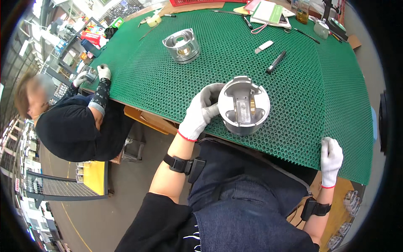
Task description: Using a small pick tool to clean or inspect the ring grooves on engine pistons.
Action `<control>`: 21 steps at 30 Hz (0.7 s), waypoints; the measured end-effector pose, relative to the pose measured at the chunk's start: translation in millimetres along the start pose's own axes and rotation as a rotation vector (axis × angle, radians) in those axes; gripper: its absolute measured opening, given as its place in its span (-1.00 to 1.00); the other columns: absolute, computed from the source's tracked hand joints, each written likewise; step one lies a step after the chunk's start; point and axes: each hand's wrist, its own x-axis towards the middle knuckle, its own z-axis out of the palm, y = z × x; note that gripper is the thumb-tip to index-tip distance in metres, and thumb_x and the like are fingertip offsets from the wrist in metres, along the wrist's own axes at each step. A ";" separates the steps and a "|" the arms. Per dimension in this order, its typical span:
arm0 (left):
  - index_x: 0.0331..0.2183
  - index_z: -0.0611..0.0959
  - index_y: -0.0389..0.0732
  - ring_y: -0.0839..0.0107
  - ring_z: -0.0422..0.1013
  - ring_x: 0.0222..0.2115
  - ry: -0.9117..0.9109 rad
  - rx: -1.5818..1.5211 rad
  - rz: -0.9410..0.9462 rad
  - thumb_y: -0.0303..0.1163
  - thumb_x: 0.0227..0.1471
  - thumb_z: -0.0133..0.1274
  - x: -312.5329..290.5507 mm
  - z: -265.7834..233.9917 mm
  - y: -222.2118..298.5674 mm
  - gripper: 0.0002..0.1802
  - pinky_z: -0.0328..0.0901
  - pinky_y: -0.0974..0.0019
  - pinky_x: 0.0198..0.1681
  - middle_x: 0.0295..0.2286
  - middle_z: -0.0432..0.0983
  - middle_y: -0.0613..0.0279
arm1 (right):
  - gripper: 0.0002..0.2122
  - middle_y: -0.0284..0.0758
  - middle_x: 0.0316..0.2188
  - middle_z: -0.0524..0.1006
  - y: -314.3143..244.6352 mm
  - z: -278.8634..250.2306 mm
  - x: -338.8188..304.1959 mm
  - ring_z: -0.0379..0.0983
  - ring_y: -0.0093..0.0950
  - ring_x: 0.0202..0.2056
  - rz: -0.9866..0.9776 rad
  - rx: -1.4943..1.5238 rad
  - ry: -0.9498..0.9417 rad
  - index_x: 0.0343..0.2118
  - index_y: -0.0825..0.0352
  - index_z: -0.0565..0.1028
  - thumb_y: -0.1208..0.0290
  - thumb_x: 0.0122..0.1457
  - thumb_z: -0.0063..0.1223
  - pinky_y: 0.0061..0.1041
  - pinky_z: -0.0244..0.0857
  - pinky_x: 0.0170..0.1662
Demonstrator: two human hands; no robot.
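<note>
Gripping the near piston (242, 111) at its left side, your left hand (201, 110) has its gloved fingers behind the wall and the thumb in front; the hollow underside faces you, over the near part of the green mat (296, 105). Your right hand (332, 158) sits at the mat's near right edge, fingers curled, and I cannot tell whether they pinch anything. Handling of this piston looks under way rather than finished, since it is in your grasp; the far piston (181, 47) stands farther left on the mat, and nothing visible shows whether it is done or left to do. Count two pistons here, one black marker (276, 62) and one white-handled tool (264, 46) beyond the near piston, and one co-worker (67, 130) at left, handling one metal part (90, 74).
</note>
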 end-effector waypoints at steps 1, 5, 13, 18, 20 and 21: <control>0.03 0.42 -0.38 0.35 0.41 -0.08 0.003 0.018 -0.001 -0.40 -0.04 0.25 0.6 -0.8 -1.1 -0.39 0.31 0.30 0.04 -0.10 0.47 0.10 | -0.94 -0.26 -0.50 0.48 0.6 0.6 -0.2 0.42 -0.27 -0.48 0.002 0.002 -0.006 -0.36 0.30 0.52 0.46 0.12 0.09 -0.38 0.29 -0.36; 0.02 0.42 -0.38 0.37 0.40 -0.08 0.012 -0.052 -0.036 -0.45 -0.01 0.20 2.8 -2.1 -3.3 -0.44 0.31 0.31 0.04 -0.10 0.47 0.11 | -0.94 -0.25 -0.53 0.47 1.0 -0.8 -0.4 0.42 -0.29 -0.48 0.054 0.025 -0.060 -0.35 0.30 0.52 0.50 0.11 0.08 -0.39 0.29 -0.36; 0.04 0.41 -0.37 0.35 0.37 -0.04 0.011 -0.025 -0.056 -0.48 -0.01 0.18 5.2 -4.3 -4.3 -0.44 0.28 0.30 0.06 -0.08 0.45 0.11 | -0.93 -0.24 -0.49 0.50 5.1 1.3 0.4 0.44 -0.29 -0.46 0.076 0.027 -0.106 -0.34 0.34 0.52 0.54 0.11 0.06 -0.41 0.30 -0.34; 0.04 0.44 -0.30 0.31 0.40 -0.05 -0.041 0.383 0.099 -0.37 -0.04 0.24 9.7 -0.3 -11.4 -0.40 0.30 0.28 0.03 -0.07 0.46 0.11 | -0.93 -0.24 -0.49 0.51 2.5 -4.9 1.3 0.46 -0.29 -0.45 0.062 0.019 -0.111 -0.34 0.33 0.52 0.54 0.11 0.06 -0.41 0.31 -0.32; 0.00 0.49 -0.25 0.23 0.45 -0.09 -0.060 0.651 0.230 -0.24 -0.10 0.28 18.0 -1.4 -8.0 -0.38 0.34 0.27 -0.01 -0.08 0.48 0.04 | -0.92 -0.24 -0.48 0.52 0.6 -8.7 0.5 0.47 -0.28 -0.43 0.047 0.011 -0.093 -0.34 0.31 0.53 0.53 0.10 0.08 -0.40 0.32 -0.31; -0.04 0.52 -0.24 0.15 0.47 -0.12 -0.090 0.621 0.082 -0.27 -0.15 0.26 20.5 0.4 -0.8 -0.41 0.35 0.24 -0.03 -0.10 0.49 0.02 | -0.93 -0.26 -0.47 0.53 -4.1 -10.0 3.7 0.47 -0.27 -0.43 0.024 -0.015 -0.067 -0.34 0.29 0.54 0.52 0.09 0.09 -0.39 0.32 -0.31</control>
